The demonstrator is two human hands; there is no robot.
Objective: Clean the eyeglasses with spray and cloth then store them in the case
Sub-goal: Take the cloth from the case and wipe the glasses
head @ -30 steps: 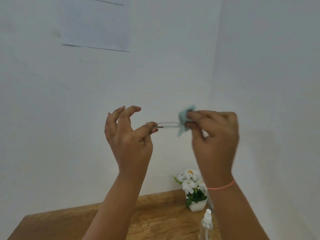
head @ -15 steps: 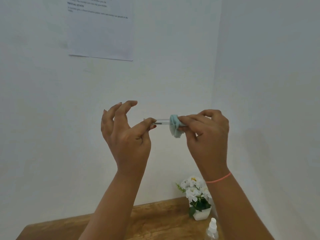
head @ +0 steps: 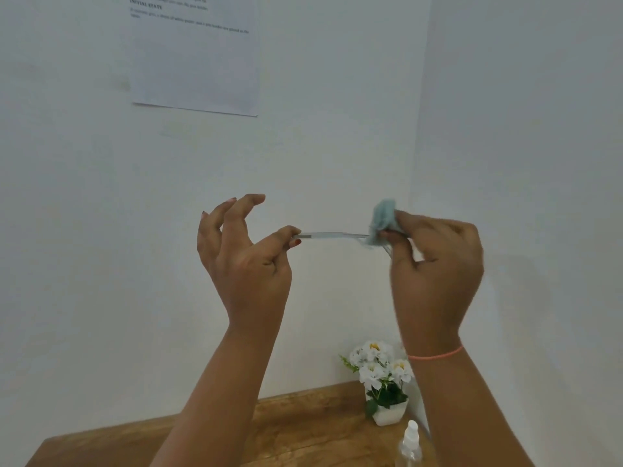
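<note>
I hold clear-framed eyeglasses (head: pixel 332 235) up in front of the white wall, seen edge-on as a thin pale bar. My left hand (head: pixel 246 261) pinches their left end between thumb and forefinger, the other fingers curled up and spread. My right hand (head: pixel 435 264) pinches a small light-blue cloth (head: pixel 382 224) around the right end of the glasses. Most of the glasses' right side is hidden by the cloth and fingers. A clear spray bottle (head: pixel 410 444) with a white nozzle stands on the table at the bottom right. No case is in view.
A wooden table (head: pixel 303 429) runs along the bottom edge. A small white pot of white flowers (head: pixel 382 382) stands in the corner by the spray bottle. A printed sheet of paper (head: pixel 195 52) hangs on the wall above.
My right hand slid the cloth left along the glasses and then back out to their right end. The view tilted upward a little. My left hand kept its pinch.
</note>
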